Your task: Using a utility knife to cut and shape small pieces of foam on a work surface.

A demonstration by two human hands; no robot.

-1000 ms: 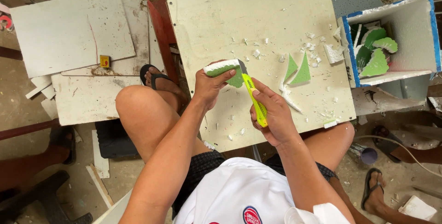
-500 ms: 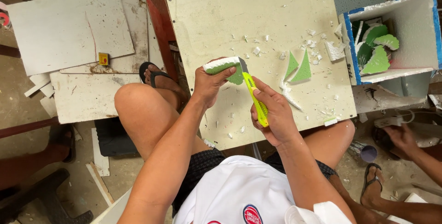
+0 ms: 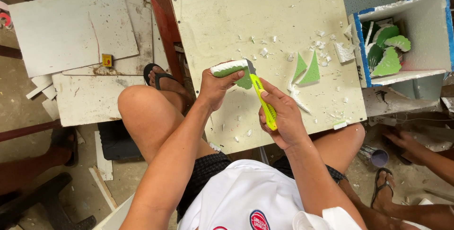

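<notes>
Foam piece [image 3: 230,68], white with a green face, gripped in left hand [image 3: 218,87] above pale board surface [image 3: 265,17]; fingers curled tight over its near edge, thumb beneath; looks light and stiff yet crumbly, easily dented, so best held along the thick edge and not by the thin green tip. Right hand [image 3: 283,116] closed round yellow utility knife [image 3: 263,100], blade meeting the foam piece at its right end; handle runs down through the fist.

Scattered across the surface: white crumbs [image 3: 326,62] and small chips; two green triangles [image 3: 306,68] lying flat just right of the knife, a white sliver [image 3: 297,98] beside them; a larger white offcut [image 3: 344,51] near the far right edge.

White foam box [image 3: 425,31] with blue-trimmed rim, resting on its side beyond the right edge of the surface, open toward the camera; inside, several green leaf-shaped cutouts [image 3: 388,52] stacked loosely against the left wall, remainder of the interior bare.

Left of the surface, flat white panels [image 3: 71,31] overlapping on the floor, a small yellow block [image 3: 107,60] sitting on one; a sandalled foot [image 3: 163,79] between panels and board. Lower right, another person's hand [image 3: 402,140] and foot [image 3: 384,194], and a small round container [image 3: 378,156], contents not clear.
</notes>
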